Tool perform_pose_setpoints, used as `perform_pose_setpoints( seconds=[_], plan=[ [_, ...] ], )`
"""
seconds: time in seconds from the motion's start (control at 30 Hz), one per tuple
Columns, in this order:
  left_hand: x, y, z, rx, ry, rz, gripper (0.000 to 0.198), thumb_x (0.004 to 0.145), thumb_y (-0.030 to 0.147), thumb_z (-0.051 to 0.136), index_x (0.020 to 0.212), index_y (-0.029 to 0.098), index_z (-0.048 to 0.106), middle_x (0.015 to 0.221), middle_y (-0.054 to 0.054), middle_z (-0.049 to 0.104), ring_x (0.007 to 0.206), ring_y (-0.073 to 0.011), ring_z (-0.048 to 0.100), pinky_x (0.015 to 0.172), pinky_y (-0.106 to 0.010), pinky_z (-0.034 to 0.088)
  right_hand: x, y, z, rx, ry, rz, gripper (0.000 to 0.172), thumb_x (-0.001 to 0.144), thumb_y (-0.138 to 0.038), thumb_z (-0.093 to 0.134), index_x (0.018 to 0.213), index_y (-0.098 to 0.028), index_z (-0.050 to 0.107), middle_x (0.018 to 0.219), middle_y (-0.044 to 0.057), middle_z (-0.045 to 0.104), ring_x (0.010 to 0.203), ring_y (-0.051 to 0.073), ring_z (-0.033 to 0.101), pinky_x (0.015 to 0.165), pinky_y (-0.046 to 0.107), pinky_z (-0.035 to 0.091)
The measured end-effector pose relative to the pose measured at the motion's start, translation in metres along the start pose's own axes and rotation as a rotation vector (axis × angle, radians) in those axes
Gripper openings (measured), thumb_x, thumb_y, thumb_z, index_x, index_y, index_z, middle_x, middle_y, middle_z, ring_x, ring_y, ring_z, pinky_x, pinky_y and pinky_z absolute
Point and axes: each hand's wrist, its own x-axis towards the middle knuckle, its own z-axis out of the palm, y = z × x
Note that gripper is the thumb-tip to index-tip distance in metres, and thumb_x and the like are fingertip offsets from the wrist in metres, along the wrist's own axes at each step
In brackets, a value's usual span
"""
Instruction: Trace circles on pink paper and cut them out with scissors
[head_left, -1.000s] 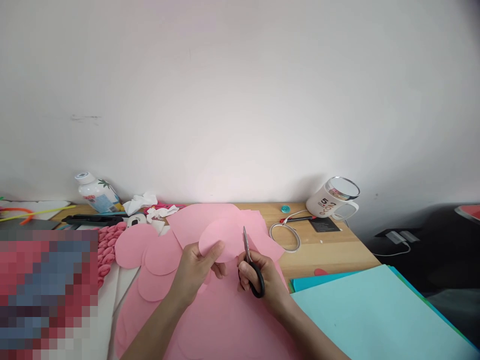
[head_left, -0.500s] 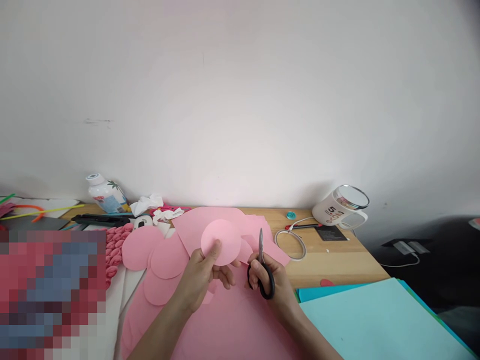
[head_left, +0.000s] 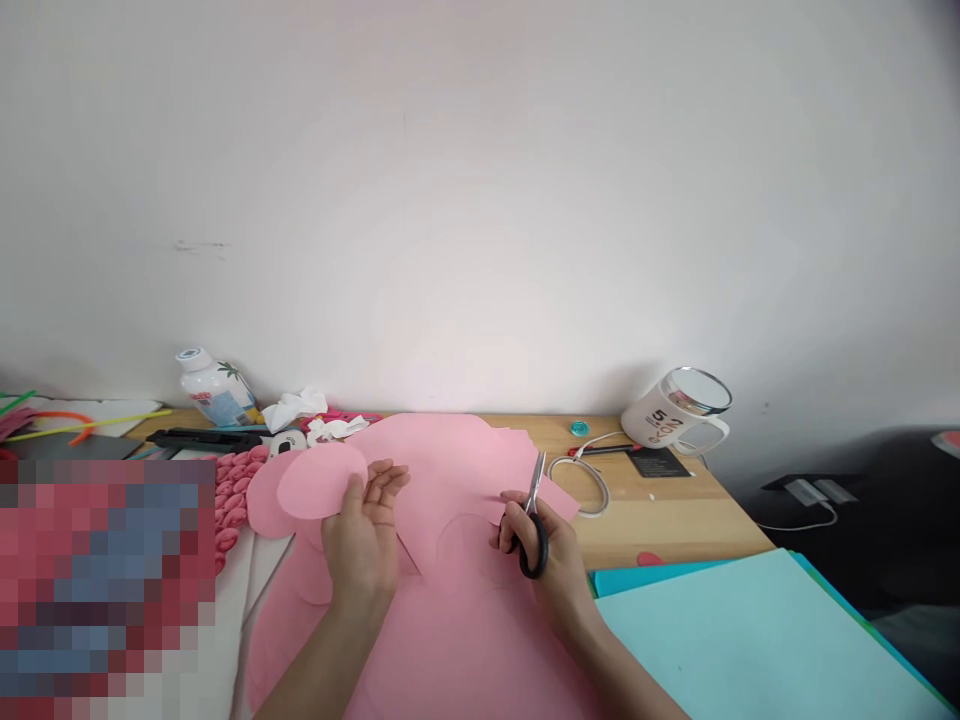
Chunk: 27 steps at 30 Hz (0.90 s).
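My left hand [head_left: 364,540] pinches a pink paper circle [head_left: 319,480] between thumb and index side, its other fingers spread. The circle is held over more pink paper circles [head_left: 270,505] at the left of the pink paper. In my right hand [head_left: 547,550] is a pair of scissors [head_left: 534,530] with black handles, blades pointing up and nearly closed. Beneath both hands lies a large pink paper sheet [head_left: 457,640] with a faint round outline on it. The lower parts of the other circles are partly hidden by my left hand and arm.
A white mug [head_left: 679,410] stands back right by a coiled white cable [head_left: 579,487]. Light blue paper sheets [head_left: 750,640] lie at the front right. Back left are a white bottle [head_left: 217,385], crumpled tissues [head_left: 296,405] and a black utility knife [head_left: 202,440].
My left hand has moved left with the paper circle, from the middle of the sheet to over the other circles. The right hand keeps the scissors, with the blades tilted slightly more to the right.
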Motion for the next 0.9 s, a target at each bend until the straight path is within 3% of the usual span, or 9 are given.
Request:
perform_pose_setpoints(
  seconds=[0.13,0.2,0.33,0.43,0.47,0.57,0.7,0.8,0.9],
  plan=[
    [0.003,-0.001,0.0,-0.013,0.002,-0.012,0.016,0.084,0.021,0.048,0.072,0.014,0.055,0.067,-0.006,0.067,0.071,-0.0177,0.068,0.081,-0.036,0.052,0.0,-0.001,0.001,0.0,0.057,-0.024,0.023,0.077,-0.039,0.061,0.081,-0.017,0.055,0.051,-0.005,0.048,0.053,0.012,0.05,0.058,0.028,0.044],
    [0.003,-0.003,-0.003,0.132,-0.13,-0.034,0.007,0.079,0.022,0.053,0.078,0.015,0.055,0.071,-0.005,0.068,0.074,-0.0189,0.067,0.084,-0.039,0.05,-0.001,-0.003,0.0,0.008,0.096,-0.06,0.022,0.078,-0.038,0.061,0.083,-0.018,0.054,0.053,-0.005,0.049,0.056,0.014,0.053,0.06,0.029,0.044],
    [0.001,-0.002,-0.017,0.893,-0.827,0.079,0.041,0.072,0.007,0.047,0.11,0.02,0.055,0.104,-0.008,0.067,0.104,-0.024,0.059,0.098,-0.047,0.038,-0.003,-0.01,-0.002,0.037,0.186,-0.169,0.017,0.079,-0.034,0.059,0.079,-0.018,0.053,0.057,-0.005,0.05,0.062,0.016,0.058,0.065,0.031,0.045],
    [0.001,-0.003,-0.029,1.433,-1.214,0.455,0.078,0.065,-0.003,0.036,0.135,0.032,0.033,0.143,-0.003,0.038,0.133,-0.0245,0.026,0.107,-0.055,0.016,-0.003,-0.015,-0.004,0.038,0.225,-0.234,0.013,0.08,-0.03,0.057,0.077,-0.019,0.052,0.058,-0.004,0.05,0.064,0.017,0.059,0.066,0.032,0.044],
    [0.003,-0.004,-0.033,1.555,-1.267,0.577,0.086,0.062,-0.006,0.033,0.139,0.031,0.024,0.147,-0.003,0.028,0.136,-0.024,0.017,0.107,-0.057,0.01,-0.003,-0.016,-0.005,0.048,0.223,-0.248,0.012,0.08,-0.029,0.057,0.078,-0.019,0.052,0.058,-0.004,0.05,0.064,0.017,0.059,0.066,0.032,0.045],
    [0.012,-0.013,-0.038,1.807,-1.263,0.765,0.095,0.055,-0.011,0.03,0.142,0.024,0.015,0.15,-0.008,0.018,0.137,-0.0236,0.005,0.107,-0.058,0.007,-0.002,-0.015,-0.006,0.142,0.195,-0.27,0.012,0.081,-0.03,0.056,0.08,-0.019,0.052,0.057,-0.005,0.049,0.061,0.015,0.057,0.067,0.034,0.046],
    [0.025,-0.023,-0.038,1.73,-1.2,0.919,0.09,0.057,-0.011,0.029,0.141,0.021,0.021,0.148,-0.01,0.024,0.137,-0.0226,0.008,0.108,-0.053,0.012,-0.002,-0.011,-0.007,0.236,0.142,-0.286,0.014,0.083,-0.035,0.054,0.086,-0.021,0.053,0.056,-0.006,0.05,0.053,0.012,0.052,0.063,0.033,0.047],
    [0.027,-0.023,-0.036,1.568,-1.15,0.864,0.079,0.063,-0.007,0.031,0.137,0.019,0.034,0.141,-0.01,0.039,0.134,-0.0231,0.023,0.109,-0.049,0.016,-0.004,-0.011,-0.006,0.221,0.111,-0.32,0.015,0.084,-0.036,0.052,0.089,-0.022,0.053,0.055,-0.006,0.05,0.055,0.014,0.052,0.063,0.034,0.046],
    [0.022,-0.018,-0.032,1.295,-0.952,0.749,0.068,0.063,-0.004,0.035,0.123,0.021,0.054,0.128,-0.008,0.056,0.123,-0.0231,0.044,0.108,-0.044,0.024,-0.008,-0.014,-0.003,0.198,0.12,-0.368,0.026,0.083,-0.037,0.05,0.106,-0.024,0.05,0.055,-0.006,0.049,0.058,0.016,0.053,0.065,0.037,0.047]
  ],
)
